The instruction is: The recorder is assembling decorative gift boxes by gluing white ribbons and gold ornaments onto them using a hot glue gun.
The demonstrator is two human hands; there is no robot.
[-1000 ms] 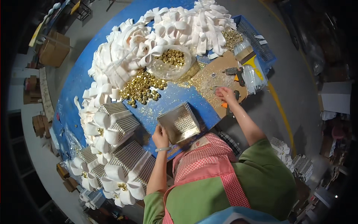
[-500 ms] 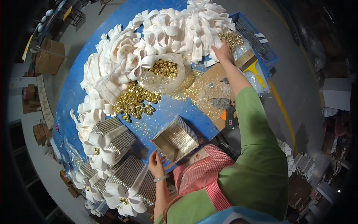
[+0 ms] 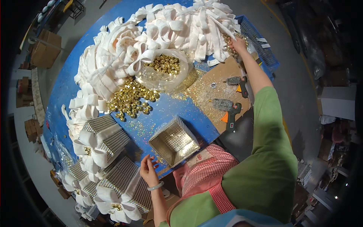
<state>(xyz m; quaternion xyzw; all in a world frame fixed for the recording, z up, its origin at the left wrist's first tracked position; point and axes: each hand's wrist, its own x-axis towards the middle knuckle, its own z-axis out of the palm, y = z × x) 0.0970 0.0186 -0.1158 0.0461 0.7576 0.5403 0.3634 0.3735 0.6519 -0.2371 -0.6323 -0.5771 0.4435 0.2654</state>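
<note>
My right hand [image 3: 238, 45] is at the far right of the table, its fingers closed on the end of a white fabric strip [image 3: 224, 27] that stretches from the large pile of white ribbon bows and strips [image 3: 177, 32]. Gold beads [image 3: 230, 49] lie right beside that hand. Near the front edge, an open box covered in silvery studs [image 3: 184, 131] rests tilted to my view, its inside bare. Beside its left corner hovers my left hand [image 3: 149, 166], fingers loosely apart with nothing in them.
Two glue guns [image 3: 222, 104] lie on a cardboard sheet [image 3: 202, 86] at the right. Gold beads fill a clear plastic bag [image 3: 181, 77], and more gold beads [image 3: 130, 99] are heaped beside it. Studded boxes with white bows [image 3: 126, 183] stand front left. A blue basket [image 3: 262, 56] is far right.
My right hand has closed and lifted one end of a white strip from the pile. My left hand has shifted slightly left. Both glue guns now show fully as my right arm moved aside.
</note>
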